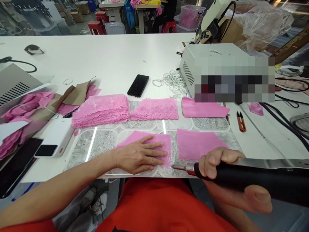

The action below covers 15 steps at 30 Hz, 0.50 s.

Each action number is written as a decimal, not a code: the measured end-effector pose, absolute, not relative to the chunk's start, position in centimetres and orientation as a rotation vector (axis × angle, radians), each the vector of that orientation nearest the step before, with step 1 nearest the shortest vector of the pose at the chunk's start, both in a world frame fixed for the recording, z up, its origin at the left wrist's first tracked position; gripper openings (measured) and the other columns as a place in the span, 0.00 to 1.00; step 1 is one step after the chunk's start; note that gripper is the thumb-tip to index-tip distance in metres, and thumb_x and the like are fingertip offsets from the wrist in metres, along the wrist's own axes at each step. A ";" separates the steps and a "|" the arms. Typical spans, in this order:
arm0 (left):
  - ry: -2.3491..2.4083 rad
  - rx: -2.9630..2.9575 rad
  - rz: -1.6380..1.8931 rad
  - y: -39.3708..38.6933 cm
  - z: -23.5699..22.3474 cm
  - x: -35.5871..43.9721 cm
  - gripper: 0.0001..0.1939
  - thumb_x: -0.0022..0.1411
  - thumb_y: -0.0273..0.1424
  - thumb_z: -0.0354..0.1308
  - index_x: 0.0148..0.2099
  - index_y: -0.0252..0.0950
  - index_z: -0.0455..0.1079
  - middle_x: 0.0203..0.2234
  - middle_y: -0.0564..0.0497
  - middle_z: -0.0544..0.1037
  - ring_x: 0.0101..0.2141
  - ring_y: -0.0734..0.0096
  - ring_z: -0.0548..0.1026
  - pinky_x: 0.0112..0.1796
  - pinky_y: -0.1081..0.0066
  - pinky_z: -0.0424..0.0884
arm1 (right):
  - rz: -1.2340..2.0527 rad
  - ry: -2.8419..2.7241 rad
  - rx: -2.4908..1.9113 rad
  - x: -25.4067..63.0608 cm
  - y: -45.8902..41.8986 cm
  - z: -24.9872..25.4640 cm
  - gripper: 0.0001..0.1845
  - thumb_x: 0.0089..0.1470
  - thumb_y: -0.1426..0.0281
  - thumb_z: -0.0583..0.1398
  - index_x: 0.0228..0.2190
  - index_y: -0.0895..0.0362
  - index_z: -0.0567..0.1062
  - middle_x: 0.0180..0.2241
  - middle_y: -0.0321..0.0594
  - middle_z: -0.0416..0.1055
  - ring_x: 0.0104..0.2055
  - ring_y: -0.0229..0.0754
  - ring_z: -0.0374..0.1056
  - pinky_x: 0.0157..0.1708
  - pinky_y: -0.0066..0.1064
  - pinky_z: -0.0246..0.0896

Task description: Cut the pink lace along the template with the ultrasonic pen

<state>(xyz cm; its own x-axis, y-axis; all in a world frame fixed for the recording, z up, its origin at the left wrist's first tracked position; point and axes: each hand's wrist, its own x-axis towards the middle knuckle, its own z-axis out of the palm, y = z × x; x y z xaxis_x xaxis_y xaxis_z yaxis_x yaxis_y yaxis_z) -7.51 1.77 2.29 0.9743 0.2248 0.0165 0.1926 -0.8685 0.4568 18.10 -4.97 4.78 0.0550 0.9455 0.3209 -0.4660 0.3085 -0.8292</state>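
Note:
My left hand (142, 154) lies flat, fingers spread, on a pink fabric piece (166, 141) near the table's front edge. Closed around a black-handled tool (231, 177) is my right hand (212, 162); the tool's slim metal tip points left, close to that piece's lower right corner. To the right lies another plain pink piece (198, 145). Behind them are a stack of pink lace pieces (103, 109), a single lace piece (156, 109) and a pink panel (202, 109). A marble-patterned mat (103, 141) is underneath.
A grey machine box (217, 58) stands at right, with white cord (175, 82) beside it. A phone (138, 85) lies behind the lace. Orange snips (240, 122) and black cables (285, 120) are at right. A white device (56, 138) and pink bundles (31, 106) crowd the left.

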 end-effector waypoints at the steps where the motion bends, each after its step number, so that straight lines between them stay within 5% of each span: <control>1: 0.297 2.657 0.089 1.8 2.3 -7.5 0.19 0.70 0.34 0.46 0.60 0.41 0.64 0.62 0.53 0.62 0.65 0.64 0.51 0.64 0.55 0.29 | 1.174 -1.006 -0.603 18.1 -5.0 4.8 0.17 0.48 0.56 0.61 0.37 0.54 0.74 0.28 0.38 0.65 0.20 0.35 0.60 0.17 0.32 0.57; 15: 0.305 2.670 0.143 1.7 2.1 -7.7 0.18 0.69 0.34 0.47 0.58 0.41 0.66 0.62 0.52 0.62 0.65 0.63 0.52 0.64 0.55 0.32 | 1.177 -1.030 -0.597 17.6 -5.1 4.6 0.17 0.49 0.57 0.60 0.38 0.54 0.74 0.29 0.37 0.65 0.21 0.34 0.62 0.19 0.32 0.59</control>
